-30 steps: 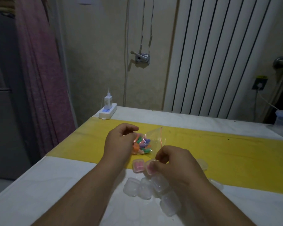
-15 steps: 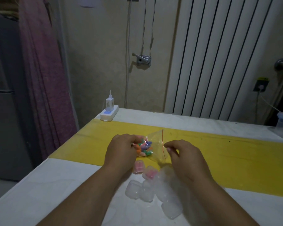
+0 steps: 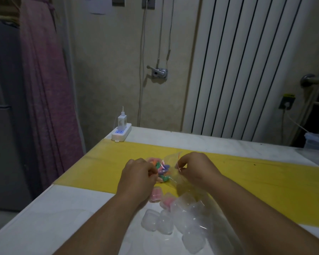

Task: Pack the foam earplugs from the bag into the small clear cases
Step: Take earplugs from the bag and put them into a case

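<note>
Bag [image 3: 170,173] lies crosswise on the table [image 3: 63,208], mouth pointing right, earplugs [image 3: 162,169] bunched at its left end; left hand [image 3: 136,175] grips that end, right hand [image 3: 197,168] pinches the mouth; two nearer cases [image 3: 156,195] hold pink plugs

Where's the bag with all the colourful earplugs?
In the head view, the bag lies mid-table on the yellow strip, held between the left hand and right hand, just beyond the clear cases.

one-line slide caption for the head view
Left hand and right hand hold the earplug bag beyond the small clear cases.
</note>
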Tool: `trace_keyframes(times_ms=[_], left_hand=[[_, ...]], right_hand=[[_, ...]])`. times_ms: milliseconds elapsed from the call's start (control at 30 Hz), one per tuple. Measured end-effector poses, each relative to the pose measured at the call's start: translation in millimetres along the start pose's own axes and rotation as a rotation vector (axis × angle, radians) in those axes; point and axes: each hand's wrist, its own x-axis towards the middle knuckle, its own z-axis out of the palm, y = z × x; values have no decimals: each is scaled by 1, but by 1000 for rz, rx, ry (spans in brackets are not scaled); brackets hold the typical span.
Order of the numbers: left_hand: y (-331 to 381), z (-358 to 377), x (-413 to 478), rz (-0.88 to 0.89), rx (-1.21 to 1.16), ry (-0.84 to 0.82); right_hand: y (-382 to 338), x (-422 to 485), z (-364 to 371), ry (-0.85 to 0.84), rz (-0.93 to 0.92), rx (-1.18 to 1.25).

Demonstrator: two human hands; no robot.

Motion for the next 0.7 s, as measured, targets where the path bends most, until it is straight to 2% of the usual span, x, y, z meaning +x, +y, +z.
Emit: trace_keyframes(times_ms=[200, 433, 567, 700], left_hand=[[0, 3, 0, 5, 5, -9], [-1, 4, 0, 21, 0, -7], [-2, 4, 0, 20, -8, -20], [-2, 4, 0, 10, -12, -18]], right_hand=[[-14, 8, 15, -46, -42, 48], [-6, 12, 33, -89, -5, 131], [-5, 14, 39, -137, -17, 88], [-14, 10, 33, -200, -158, 75]])
